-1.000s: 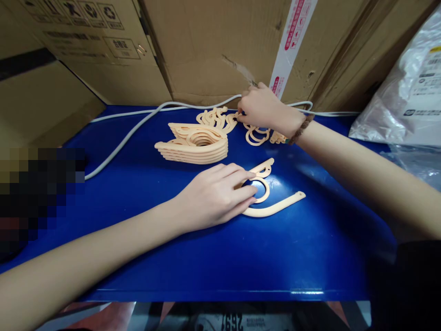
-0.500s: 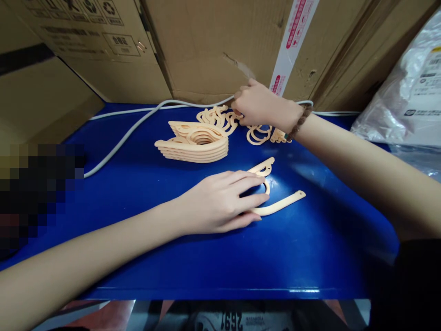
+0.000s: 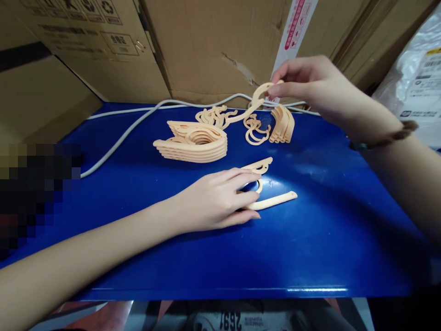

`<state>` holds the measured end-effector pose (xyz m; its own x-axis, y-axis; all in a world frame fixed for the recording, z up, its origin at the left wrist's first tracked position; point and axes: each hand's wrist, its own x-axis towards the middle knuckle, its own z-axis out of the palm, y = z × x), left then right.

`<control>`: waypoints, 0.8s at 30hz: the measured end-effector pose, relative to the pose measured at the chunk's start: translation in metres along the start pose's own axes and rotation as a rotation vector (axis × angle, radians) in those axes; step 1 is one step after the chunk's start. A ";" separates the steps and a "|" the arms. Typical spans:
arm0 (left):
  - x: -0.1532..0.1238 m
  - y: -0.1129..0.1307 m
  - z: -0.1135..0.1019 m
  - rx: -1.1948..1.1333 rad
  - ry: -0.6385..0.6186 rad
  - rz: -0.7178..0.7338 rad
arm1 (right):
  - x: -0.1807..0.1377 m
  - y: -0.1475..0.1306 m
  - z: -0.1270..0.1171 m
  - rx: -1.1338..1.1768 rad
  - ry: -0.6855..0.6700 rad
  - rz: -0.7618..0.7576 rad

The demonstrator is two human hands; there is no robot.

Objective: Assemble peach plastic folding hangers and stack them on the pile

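My left hand (image 3: 220,200) lies low over a cream plastic hanger (image 3: 275,201) on the blue table. Its thumb and fingers rest around the hanger's middle, hiding the joint; one straight arm and a small ring stick out beyond the fingertips. Raised above the far side of the table, my right hand (image 3: 310,85) pinches a curved cream plastic hanger part (image 3: 257,99) between thumb and fingers. That part slants down leftward to the loose hooks (image 3: 213,116). A neat stack of folded hangers (image 3: 195,142) stands left of them.
More curved pieces (image 3: 255,133) and a bundle of hanger arms (image 3: 283,124) lie at the back right. A white cable (image 3: 127,133) runs along the rear. Cardboard boxes (image 3: 213,50) wall off the back; a plastic-wrapped package (image 3: 413,87) stands at the right.
My right hand has risen rightward from the loose pieces, lifting a curved hanger part and uncovering the bundle of arms. My left hand and its hanger have shifted slightly left.
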<state>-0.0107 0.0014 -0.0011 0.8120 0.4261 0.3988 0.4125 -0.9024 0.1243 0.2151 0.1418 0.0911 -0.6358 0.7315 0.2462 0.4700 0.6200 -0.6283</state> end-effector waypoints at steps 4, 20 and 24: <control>-0.001 0.002 0.001 -0.005 0.053 0.048 | -0.040 0.002 0.011 0.286 0.110 0.081; 0.000 0.005 0.004 0.000 0.004 -0.073 | -0.108 -0.018 0.039 -0.572 -0.251 0.101; 0.001 0.003 0.005 -0.010 -0.009 -0.084 | -0.115 -0.017 0.036 -0.531 -0.303 0.086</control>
<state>-0.0066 -0.0009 -0.0049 0.7787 0.5006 0.3781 0.4751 -0.8642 0.1658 0.2587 0.0370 0.0467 -0.6909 0.7205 -0.0591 0.7187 0.6757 -0.1640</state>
